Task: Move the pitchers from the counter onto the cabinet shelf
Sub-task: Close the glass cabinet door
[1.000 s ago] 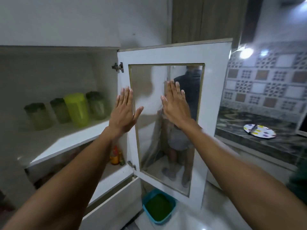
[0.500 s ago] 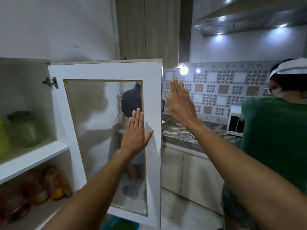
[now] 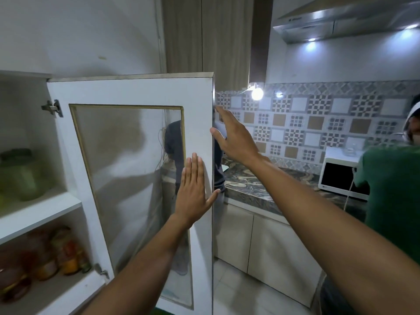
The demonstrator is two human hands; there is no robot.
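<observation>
One green pitcher with a dark lid point(image 3: 21, 176) stands on the white cabinet shelf point(image 3: 41, 212) at the far left; others are out of frame. The white cabinet door with a glass pane point(image 3: 127, 178) hangs open in the middle. My left hand point(image 3: 193, 192) lies flat and empty on the door's right stile, fingers together pointing up. My right hand point(image 3: 231, 137) is spread beside the door's free edge, thumb near that edge, holding nothing.
Several jars point(image 3: 45, 260) fill the lower shelf. A marble counter point(image 3: 261, 187) runs along the tiled wall with a white microwave point(image 3: 341, 176) on it. A person in a green shirt point(image 3: 393, 198) stands close at the right. Another person shows behind the door.
The view has swung right, off the shelf toward the counter. Both hands slid from the glass pane to the door's outer edge, the right hand passing beyond it.
</observation>
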